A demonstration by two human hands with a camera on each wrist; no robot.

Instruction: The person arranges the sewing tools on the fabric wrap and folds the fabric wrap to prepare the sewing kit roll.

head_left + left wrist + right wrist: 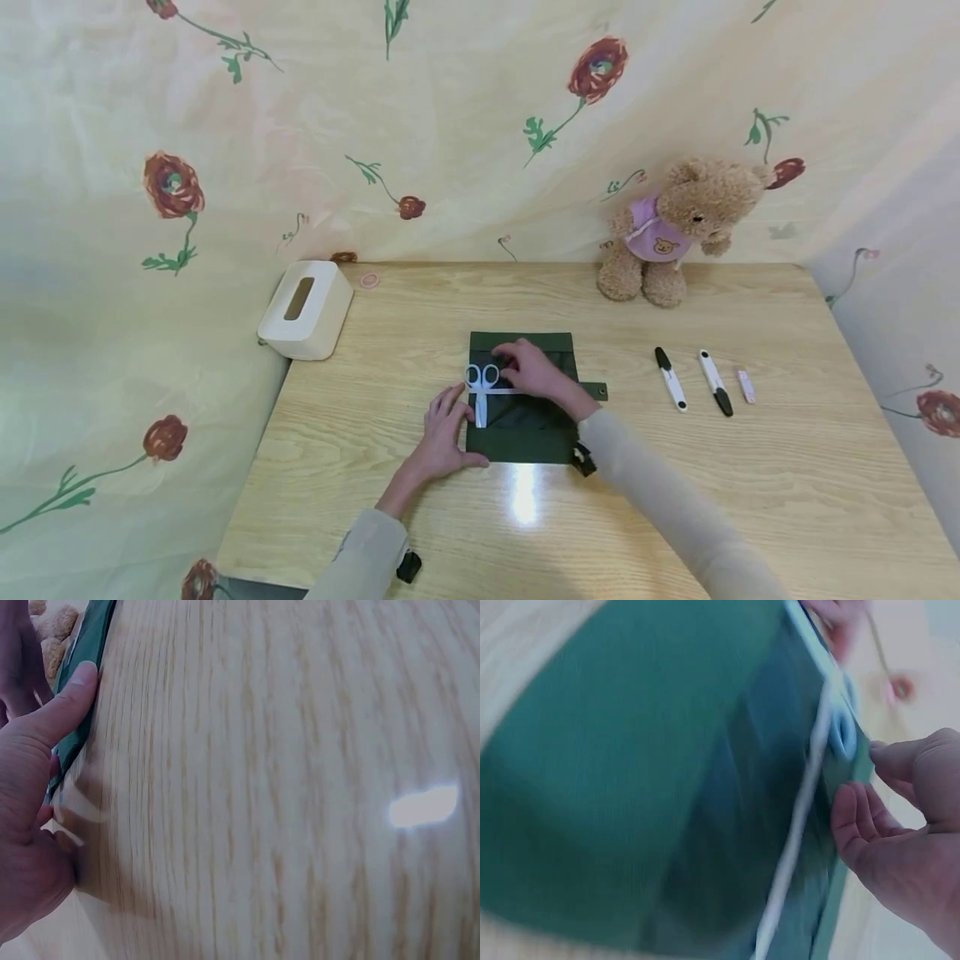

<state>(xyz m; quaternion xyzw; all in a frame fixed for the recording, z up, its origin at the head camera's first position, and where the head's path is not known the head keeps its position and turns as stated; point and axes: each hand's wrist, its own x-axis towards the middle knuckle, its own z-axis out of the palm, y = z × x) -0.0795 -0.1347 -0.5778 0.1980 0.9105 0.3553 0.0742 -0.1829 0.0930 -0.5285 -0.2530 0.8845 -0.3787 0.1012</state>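
Observation:
A dark green fabric case [525, 446] lies unfolded on the table, with a white elastic strap [791, 847] across its inside. Light blue-white scissors [482, 408] lie along its left side under the strap, handles toward the wall. My left hand [442, 442] rests at the case's left side, its fingers by the left edge and the thumb at the near corner. In the left wrist view, that thumb [79, 686] touches the green edge. Over the case, just right of the scissor handles, is my right hand [534, 368], loosely bent, thumb and fingers apart with nothing seen between them.
To the right lie two black-and-white pens [671, 379] [716, 383] and a small pale pink item [746, 386]. A teddy bear [660, 233] stands at the back right. A white tissue box [318, 308] and a pink ring [370, 281] are at the back left.

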